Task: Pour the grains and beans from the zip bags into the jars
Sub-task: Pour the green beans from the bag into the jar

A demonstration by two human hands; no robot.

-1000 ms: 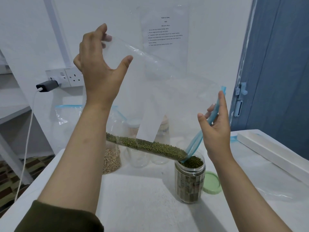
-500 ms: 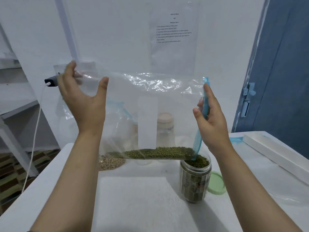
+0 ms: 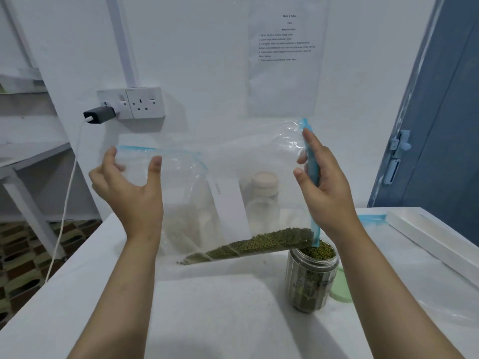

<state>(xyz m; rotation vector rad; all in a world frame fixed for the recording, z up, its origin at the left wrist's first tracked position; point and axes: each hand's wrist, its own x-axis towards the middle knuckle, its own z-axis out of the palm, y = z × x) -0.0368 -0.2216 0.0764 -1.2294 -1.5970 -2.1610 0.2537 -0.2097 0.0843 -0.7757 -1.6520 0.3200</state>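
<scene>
I hold a clear zip bag (image 3: 233, 161) with a blue zip strip sideways over the table. Green mung beans (image 3: 259, 246) lie along its lower edge, sloping down to the left, away from the mouth. My left hand (image 3: 129, 187) grips the bag's closed end between thumb and fingers. My right hand (image 3: 324, 182) pinches the blue zip mouth just above a clear jar (image 3: 312, 275), which is filled with green beans to the rim. The bag's mouth corner touches the jar's top.
A green lid (image 3: 342, 283) lies right of the jar. Behind the bag stand another zip bag of pale grains (image 3: 186, 218) and a clear jar with a beige lid (image 3: 264, 195). A white box (image 3: 430, 237) lies at the right, and a wall socket with a charger (image 3: 99, 115) at the left.
My left hand has dropped from high up to below the right hand's level. The bag tipped back, so the beans now slide away from the mouth and off the jar.
</scene>
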